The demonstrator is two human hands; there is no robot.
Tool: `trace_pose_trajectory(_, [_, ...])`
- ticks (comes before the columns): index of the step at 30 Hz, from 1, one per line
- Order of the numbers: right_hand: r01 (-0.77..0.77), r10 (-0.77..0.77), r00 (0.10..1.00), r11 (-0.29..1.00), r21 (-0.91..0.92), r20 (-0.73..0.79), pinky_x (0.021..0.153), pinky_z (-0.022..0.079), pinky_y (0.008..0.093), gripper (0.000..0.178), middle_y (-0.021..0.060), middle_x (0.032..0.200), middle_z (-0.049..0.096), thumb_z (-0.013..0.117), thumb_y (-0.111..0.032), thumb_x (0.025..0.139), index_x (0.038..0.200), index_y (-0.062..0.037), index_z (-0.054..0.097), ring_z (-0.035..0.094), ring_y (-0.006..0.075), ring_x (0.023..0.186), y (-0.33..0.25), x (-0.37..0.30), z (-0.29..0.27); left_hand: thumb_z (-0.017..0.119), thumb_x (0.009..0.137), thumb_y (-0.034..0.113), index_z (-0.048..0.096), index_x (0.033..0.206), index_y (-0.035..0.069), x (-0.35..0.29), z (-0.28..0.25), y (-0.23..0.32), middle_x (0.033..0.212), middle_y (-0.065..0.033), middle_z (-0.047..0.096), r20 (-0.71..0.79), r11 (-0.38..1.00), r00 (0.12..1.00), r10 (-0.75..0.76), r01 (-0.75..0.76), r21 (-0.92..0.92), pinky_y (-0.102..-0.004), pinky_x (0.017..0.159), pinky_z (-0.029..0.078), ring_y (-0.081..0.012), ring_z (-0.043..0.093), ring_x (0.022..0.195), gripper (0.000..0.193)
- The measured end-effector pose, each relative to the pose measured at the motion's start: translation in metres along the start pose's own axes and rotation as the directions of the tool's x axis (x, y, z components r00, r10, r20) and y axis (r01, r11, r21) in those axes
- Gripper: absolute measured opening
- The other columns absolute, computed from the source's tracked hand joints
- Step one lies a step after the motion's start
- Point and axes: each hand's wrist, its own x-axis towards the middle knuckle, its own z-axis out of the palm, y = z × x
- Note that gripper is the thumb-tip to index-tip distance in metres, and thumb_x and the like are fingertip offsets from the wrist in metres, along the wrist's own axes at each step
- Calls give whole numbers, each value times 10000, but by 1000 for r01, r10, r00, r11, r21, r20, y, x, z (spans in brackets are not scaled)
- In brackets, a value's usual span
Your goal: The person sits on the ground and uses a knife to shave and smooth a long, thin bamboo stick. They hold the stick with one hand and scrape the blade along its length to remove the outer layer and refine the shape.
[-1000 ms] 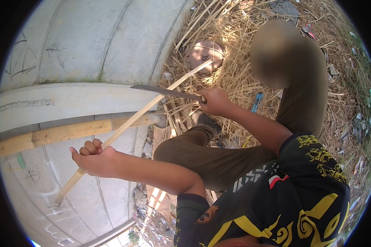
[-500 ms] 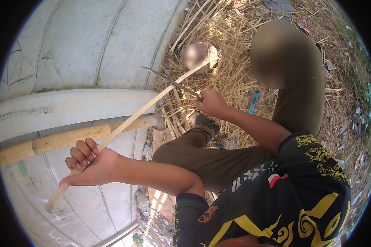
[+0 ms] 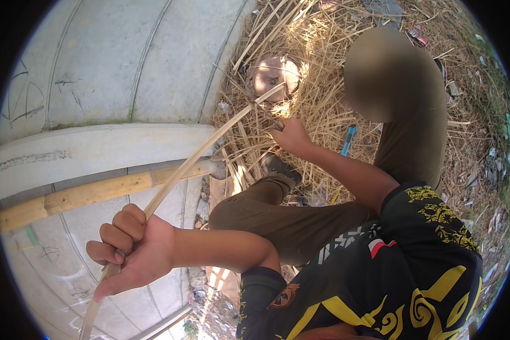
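My left hand [image 3: 135, 250] is closed around a long thin bamboo strip [image 3: 201, 152] at the lower left. The strip runs up and to the right, over my knee, into the straw. My right hand [image 3: 292, 136] grips a knife [image 3: 270, 117] near the strip's far end, with the dark blade laid against the strip. The blade is small in the picture and its edge is hard to make out. Both forearms reach out from my black and yellow shirt [image 3: 402, 266].
A thick bamboo pole [image 3: 96, 192] lies across large grey concrete pipes [image 3: 124, 73] on the left. Straw and bamboo shavings [image 3: 323, 85] cover the ground ahead. A blue tool handle [image 3: 348, 139] lies in the straw beside my olive trouser legs [image 3: 289, 212].
My left hand has dropped lower and curled tighter around the strip, drawing it down and left. The knife blade has turned and now shows shorter by my right hand.
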Motion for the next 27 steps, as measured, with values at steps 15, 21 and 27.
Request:
trace_pose_trajectory(15, [-235,117,971,631,739,209,495,417,341,266,21,528,446,608,-111,837,620,-89,455,445,126,463,-2,21,-13,303,946,784,317,709,145,24,-38,-24,583,19,183,-572,987,813,112,-22,162,-281,467,128,-115,127,505,682])
trace_pose_trajectory(21, [-320,213,941,300,899,264,514,423,356,244,31,583,421,590,-85,821,648,-99,419,402,148,468,4,39,-30,231,941,799,276,668,167,39,-170,-28,556,30,145,-811,1000,584,22,-22,11,-277,455,116,-117,117,487,689])
trace_pose_trajectory(27, [-296,228,944,277,914,237,535,437,368,194,35,597,419,564,-81,841,701,-96,431,398,147,482,8,44,-39,212,926,819,270,661,171,33,-210,-21,548,31,139,-908,997,419,-7,-67,-38,-277,452,119,-115,118,481,703])
